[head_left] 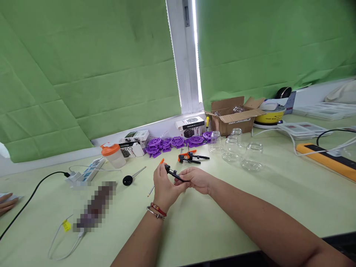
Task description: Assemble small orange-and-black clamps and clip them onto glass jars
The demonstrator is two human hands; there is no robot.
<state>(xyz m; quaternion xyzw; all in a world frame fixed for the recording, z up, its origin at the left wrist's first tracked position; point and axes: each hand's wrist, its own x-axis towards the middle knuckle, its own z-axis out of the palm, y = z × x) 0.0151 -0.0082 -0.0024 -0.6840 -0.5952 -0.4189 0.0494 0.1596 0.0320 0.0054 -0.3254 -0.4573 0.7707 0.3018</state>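
Observation:
My left hand (pixel 164 187) is closed around a slim black tool with an orange tip (pixel 174 173), held slightly above the table. The fingers of my right hand (pixel 198 179) pinch its black lower end. Two similar black-and-orange tools (pixel 189 158) lie just beyond my hands. Partly hidden behind my left hand is a thin rod with a brass-coloured tip (pixel 150 190). Left of it rests a metal rod with a round black knob (pixel 128 180).
Purple plastic parts (pixel 177 142), white boxes (pixel 190 126) and an open cardboard box (pixel 235 120) line the back. Several clear jars (pixel 251 159) stand at right. A shaker bottle (pixel 113 155), power strips (pixel 93 168) and cables lie about. Another person's hand (pixel 7 203) is far left.

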